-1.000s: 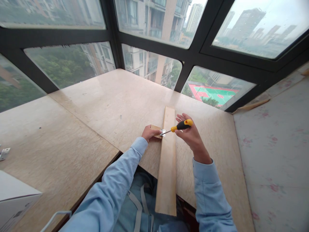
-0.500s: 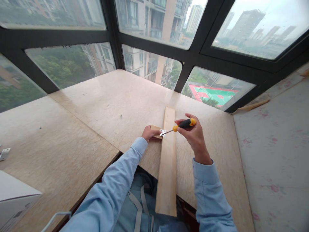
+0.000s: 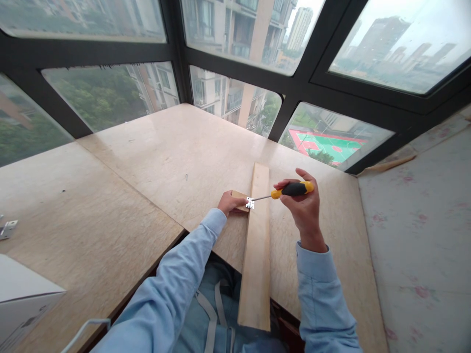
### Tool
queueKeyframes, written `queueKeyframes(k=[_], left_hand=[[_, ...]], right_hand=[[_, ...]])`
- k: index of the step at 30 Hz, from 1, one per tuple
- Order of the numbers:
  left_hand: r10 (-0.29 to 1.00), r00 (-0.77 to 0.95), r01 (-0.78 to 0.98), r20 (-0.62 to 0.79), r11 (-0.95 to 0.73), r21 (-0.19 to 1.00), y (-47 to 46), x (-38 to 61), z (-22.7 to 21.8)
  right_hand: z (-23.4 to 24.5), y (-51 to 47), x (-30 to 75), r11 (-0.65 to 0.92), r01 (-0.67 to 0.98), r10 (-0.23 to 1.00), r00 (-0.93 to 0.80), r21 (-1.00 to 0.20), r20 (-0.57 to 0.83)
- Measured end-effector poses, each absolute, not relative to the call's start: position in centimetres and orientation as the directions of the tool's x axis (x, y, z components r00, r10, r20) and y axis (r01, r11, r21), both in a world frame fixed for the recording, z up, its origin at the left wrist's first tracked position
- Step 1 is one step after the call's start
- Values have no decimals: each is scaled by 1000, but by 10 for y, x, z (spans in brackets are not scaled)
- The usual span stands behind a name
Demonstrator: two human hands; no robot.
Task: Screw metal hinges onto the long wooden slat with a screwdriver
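Observation:
A long pale wooden plank (image 3: 257,255) lies on the marble sill, its near end sticking out over my lap. A small wooden block (image 3: 241,200) sits against its left edge, joined by a small silver hinge (image 3: 250,202). My left hand (image 3: 228,203) is closed on the block, pressing it to the plank. My right hand (image 3: 303,206) grips a yellow-and-black screwdriver (image 3: 290,190), its shaft pointing left with the tip at the hinge.
The beige marble sill (image 3: 176,157) runs along dark-framed windows. A loose screw (image 3: 187,176) lies left of the plank. Another hinge (image 3: 8,228) rests at the far left edge. A white box (image 3: 25,299) stands bottom left. A flowered fabric surface (image 3: 419,235) fills the right.
My right hand has closed around the screwdriver handle and drawn it slightly right and up. The left hand and block stay put. The camera shifted a little.

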State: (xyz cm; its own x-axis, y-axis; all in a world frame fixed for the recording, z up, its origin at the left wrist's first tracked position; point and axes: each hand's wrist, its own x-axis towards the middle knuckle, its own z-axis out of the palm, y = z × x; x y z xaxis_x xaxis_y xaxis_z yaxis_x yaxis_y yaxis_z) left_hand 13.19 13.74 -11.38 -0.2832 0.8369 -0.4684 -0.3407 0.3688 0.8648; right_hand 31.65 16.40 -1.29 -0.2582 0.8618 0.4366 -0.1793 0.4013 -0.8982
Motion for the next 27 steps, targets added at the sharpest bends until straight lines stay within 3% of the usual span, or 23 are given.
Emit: queueKeyframes(k=[6,10,13,16,24,27], left_hand=[[835,-279,-364,-475,365,857,138,130,-115],[838,-278,-365,-470,361,858,138,131,-114],[843,-278,-369,-461,350,861,137,131,-113],[841,-288,-363,-459,348,864,136,131,-114],[843,-298,-371,-449,331,867,138,132,-117],[839,-306,-367,-450,332,869,139,132,-117]], right_hand=[[-11,164,323,381,-201,882,-214,-902,420],[-20,166,320,404,215,880,-357,-889,314],[-37,169,308,412,525,892,-401,-745,210],[-56,172,293,425,709,892,-434,-563,126],[-69,166,271,434,867,896,-443,-244,17],[-71,165,269,421,889,903,-429,-180,-9]])
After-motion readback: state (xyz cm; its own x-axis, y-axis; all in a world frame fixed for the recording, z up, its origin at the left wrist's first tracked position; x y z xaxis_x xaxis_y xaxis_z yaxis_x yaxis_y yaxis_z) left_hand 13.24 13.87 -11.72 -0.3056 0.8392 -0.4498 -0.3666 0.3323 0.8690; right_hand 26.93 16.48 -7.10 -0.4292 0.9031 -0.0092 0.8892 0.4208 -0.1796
